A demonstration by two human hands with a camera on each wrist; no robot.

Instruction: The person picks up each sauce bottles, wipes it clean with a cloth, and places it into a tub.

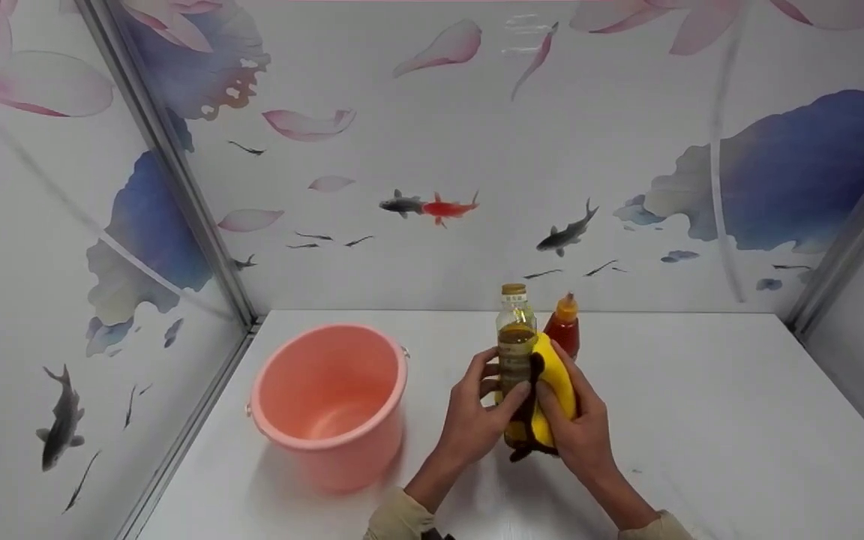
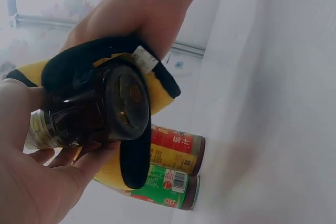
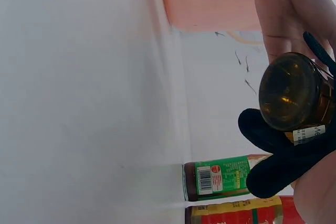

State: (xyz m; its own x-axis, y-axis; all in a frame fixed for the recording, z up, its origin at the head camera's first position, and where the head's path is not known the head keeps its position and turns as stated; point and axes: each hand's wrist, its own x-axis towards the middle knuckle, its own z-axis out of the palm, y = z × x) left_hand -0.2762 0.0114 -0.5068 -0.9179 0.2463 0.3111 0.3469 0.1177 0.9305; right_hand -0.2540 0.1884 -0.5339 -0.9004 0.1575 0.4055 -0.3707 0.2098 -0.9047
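Your left hand [image 1: 475, 412] is gripping a gold-capped, cylindrical clear-glass bottle [image 1: 516, 351] above the white tabletop [image 1: 709, 427]; your right hand [image 1: 583, 426] is pinching soft yellow-and-black fabric [image 1: 554, 367] against it. Probably heavy, slippery, breakable: hold mid-body.

Bucket [image 1: 346, 466] stands on the table [image 1: 717, 420], left of both hands. Back panel [image 1: 432, 262] rises behind the table. Held bottle [image 1: 516, 352] is above the table, right of the bucket, between left hand [image 1: 473, 416] and right hand [image 1: 583, 427]. Cloth [image 1: 556, 375] lies against the held bottle's right side, under the right hand. Behind these, sauce bottle [image 1: 567, 334] stands on the table; label-bearing bottle [image 3: 226, 178] stands just beside it, on its left.
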